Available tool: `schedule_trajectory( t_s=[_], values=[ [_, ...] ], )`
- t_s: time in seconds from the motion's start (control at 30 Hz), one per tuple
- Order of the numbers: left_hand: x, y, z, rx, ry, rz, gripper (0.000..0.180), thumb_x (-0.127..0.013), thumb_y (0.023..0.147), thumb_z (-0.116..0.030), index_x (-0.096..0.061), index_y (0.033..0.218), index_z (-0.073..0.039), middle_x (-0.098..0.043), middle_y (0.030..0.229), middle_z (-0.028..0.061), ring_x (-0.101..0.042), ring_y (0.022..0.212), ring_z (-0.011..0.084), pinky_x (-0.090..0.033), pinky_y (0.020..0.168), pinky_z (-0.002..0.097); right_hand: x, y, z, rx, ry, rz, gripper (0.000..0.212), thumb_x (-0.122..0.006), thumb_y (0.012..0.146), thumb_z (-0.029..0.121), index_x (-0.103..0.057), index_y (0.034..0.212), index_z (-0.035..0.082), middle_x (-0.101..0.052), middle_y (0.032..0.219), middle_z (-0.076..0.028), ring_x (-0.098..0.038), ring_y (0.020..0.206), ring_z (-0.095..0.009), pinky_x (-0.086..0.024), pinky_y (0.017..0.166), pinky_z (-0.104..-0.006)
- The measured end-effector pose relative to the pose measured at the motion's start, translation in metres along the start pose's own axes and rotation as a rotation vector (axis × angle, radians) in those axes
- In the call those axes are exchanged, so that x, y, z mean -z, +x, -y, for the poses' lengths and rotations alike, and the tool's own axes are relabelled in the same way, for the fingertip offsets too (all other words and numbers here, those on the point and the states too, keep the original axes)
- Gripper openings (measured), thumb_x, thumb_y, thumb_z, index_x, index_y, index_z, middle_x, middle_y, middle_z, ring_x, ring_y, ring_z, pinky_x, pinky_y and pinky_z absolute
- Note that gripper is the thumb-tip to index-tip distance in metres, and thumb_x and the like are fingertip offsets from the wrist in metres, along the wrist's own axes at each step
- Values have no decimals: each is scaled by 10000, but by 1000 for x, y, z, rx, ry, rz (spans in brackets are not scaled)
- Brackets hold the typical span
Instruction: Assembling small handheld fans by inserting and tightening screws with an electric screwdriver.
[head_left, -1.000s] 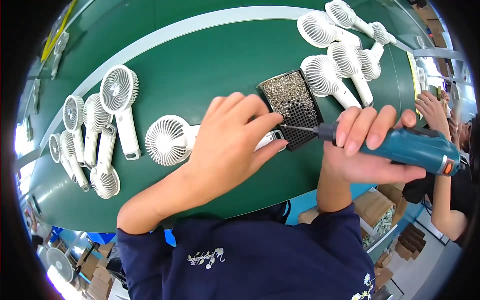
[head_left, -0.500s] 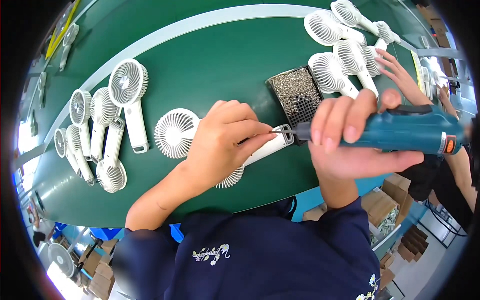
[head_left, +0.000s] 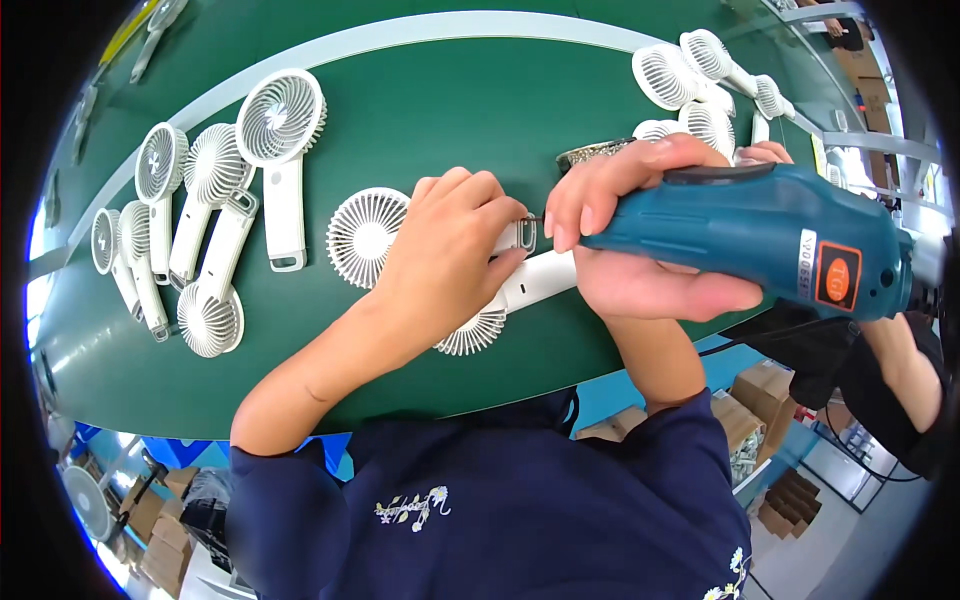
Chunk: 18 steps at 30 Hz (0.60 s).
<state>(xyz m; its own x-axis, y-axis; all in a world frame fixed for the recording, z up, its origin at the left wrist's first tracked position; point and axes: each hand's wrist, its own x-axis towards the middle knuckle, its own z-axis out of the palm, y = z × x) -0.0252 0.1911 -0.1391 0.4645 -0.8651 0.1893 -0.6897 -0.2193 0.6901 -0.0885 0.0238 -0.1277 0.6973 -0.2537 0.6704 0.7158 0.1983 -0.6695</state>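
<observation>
My left hand [head_left: 435, 240] is closed over the handle of a white handheld fan. That fan's round slatted head [head_left: 366, 238] shows left of the hand, and its looped handle end [head_left: 524, 234] shows to the right. My right hand [head_left: 640, 235] grips a teal electric screwdriver [head_left: 750, 235], lying level and pointing left. Its thin bit meets the fan's handle end near my left fingertips; the exact contact is hidden by fingers. Just below lies a second white fan [head_left: 535, 283], partly covered by both hands. A tray of small metal screws [head_left: 592, 154] is mostly hidden behind my right hand.
Several white fans [head_left: 205, 190] lie grouped on the green table [head_left: 450, 110] at left. More white fans [head_left: 690, 85] lie at the far right, where another person's hand [head_left: 768, 152] shows behind the screwdriver. Cardboard boxes [head_left: 765, 390] stand below the table's right edge.
The screwdriver has come closer and slightly left, and its bit is now at the held fan's handle end. More of the screw tray is covered. The whole view has shifted a little.
</observation>
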Motion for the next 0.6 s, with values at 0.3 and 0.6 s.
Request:
schedule_trajectory(
  t_s=[0.3,0.6],
  values=[
    [-4,-3,1,49,-25,11,261,-778,750,-71,-666,982,-28,-564,933,93,-548,927,278,-457,838,387,-14,-6,-10,-75,-40,-74,1077,-477,672,956,-471,1175,5,-571,673,-88,-567,494,-196,-492,460,-306],
    [0,0,0,61,-69,48,282,-776,747,-45,-647,994,-4,-568,945,115,-556,946,301,-494,852,396,-16,-6,-3,-72,-13,-61,1059,-512,678,940,-466,1175,6,-566,684,-96,-571,521,-196,-502,479,-313]
  ],
)
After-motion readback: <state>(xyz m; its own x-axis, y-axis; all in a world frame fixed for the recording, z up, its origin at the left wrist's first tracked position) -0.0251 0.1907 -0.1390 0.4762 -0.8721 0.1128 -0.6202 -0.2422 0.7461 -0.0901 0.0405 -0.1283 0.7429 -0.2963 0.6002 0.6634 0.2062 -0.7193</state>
